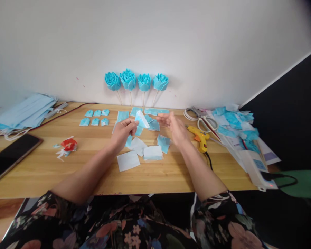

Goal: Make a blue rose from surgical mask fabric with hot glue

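Note:
Between the thumb and fingers of my left hand (pixel 124 131) is a folded piece of blue and white mask fabric (pixel 142 119), lifted over the table. My right hand (pixel 175 128) is to the right of that piece, its fingers stretched out and slightly blurred, holding nothing that I can see. Beneath and around both hands lie loose cut pieces; a white rectangle (pixel 128 161) is nearest the front, beside a white piece with a blue edge (pixel 152 152). A blue square (pixel 163 143) sits just below my right hand.
Several blue fabric roses (pixel 144 82) on sticks lean against the wall. Folded petals (pixel 95 121), a red crumpled bit (pixel 68 144), a phone (pixel 12 155) and masks (pixel 26 112) are left. Rightward are a yellow glue gun (pixel 200 138), scissors (pixel 206 123), scraps (pixel 232 119) and a white power box (pixel 257 169).

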{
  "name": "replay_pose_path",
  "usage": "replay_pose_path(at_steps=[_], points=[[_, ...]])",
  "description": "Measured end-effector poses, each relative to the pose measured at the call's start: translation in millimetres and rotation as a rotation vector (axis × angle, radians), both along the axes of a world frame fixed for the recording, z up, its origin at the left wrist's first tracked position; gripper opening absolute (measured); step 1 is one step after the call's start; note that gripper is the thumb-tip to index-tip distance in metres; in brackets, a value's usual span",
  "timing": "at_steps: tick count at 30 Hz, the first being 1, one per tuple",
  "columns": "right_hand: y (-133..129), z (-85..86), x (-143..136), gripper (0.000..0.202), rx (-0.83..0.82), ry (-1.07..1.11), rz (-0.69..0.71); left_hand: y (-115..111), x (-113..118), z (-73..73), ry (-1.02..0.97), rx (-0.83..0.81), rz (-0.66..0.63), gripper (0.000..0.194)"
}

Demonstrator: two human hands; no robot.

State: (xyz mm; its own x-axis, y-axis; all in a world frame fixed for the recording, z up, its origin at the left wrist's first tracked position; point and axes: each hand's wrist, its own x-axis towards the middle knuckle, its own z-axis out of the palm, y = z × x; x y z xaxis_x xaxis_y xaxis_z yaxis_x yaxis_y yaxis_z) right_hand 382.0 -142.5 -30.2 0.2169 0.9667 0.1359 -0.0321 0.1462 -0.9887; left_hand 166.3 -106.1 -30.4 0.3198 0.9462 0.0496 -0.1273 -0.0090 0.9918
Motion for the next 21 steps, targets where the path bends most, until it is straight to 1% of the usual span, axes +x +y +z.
replay_pose_path(at_steps=[2, 3, 5, 7, 8, 9, 11, 13, 15, 17, 21], points=[[-2.6, -1.6, -6.8, 0.054, 0.002, -0.045, 0.139, -2.7, 1.1, 1.0, 0.071, 0.030, -0.035, 0.034], [-3.8, -3.0, -10.8, 0.056, 0.000, -0.071, 0.197, -4.0, 1.8, 1.0, 0.103, 0.048, -0.052, 0.034], [-5.6, -6.4, -18.6, 0.056, -0.011, -0.130, 0.286, -6.0, 3.1, 0.4, 0.149, 0.096, -0.081, 0.033], [-6.8, -8.4, -24.3, 0.042, -0.014, -0.179, 0.298, -7.2, 4.1, -0.2, 0.155, 0.144, -0.096, 0.032], [-7.1, -8.3, -25.9, 0.035, -0.015, -0.176, 0.272, -7.7, 4.4, -0.1, 0.137, 0.163, -0.094, 0.031], [-7.2, -7.4, -26.6, 0.029, -0.016, -0.140, 0.238, -8.1, 4.4, 0.4, 0.110, 0.173, -0.089, 0.030], [-7.0, -3.2, -25.6, 0.025, -0.026, 0.048, 0.185, -8.8, 4.2, 2.4, 0.050, 0.169, -0.068, 0.034], [-6.7, 2.4, -22.8, 0.024, -0.061, 0.310, 0.213, -9.6, 3.7, 4.4, 0.032, 0.151, -0.049, 0.039], [-7.0, 7.4, -19.9, 0.023, -0.107, 0.512, 0.294, -10.2, 3.8, 5.1, 0.049, 0.138, -0.037, 0.040], [-8.2, 10.3, -18.1, 0.019, -0.135, 0.596, 0.368, -10.4, 4.6, 3.6, 0.071, 0.147, -0.039, 0.040], [-11.3, 11.8, -17.3, 0.012, -0.105, 0.616, 0.441, -9.5, 7.2, -2.9, 0.127, 0.214, -0.055, 0.037]])
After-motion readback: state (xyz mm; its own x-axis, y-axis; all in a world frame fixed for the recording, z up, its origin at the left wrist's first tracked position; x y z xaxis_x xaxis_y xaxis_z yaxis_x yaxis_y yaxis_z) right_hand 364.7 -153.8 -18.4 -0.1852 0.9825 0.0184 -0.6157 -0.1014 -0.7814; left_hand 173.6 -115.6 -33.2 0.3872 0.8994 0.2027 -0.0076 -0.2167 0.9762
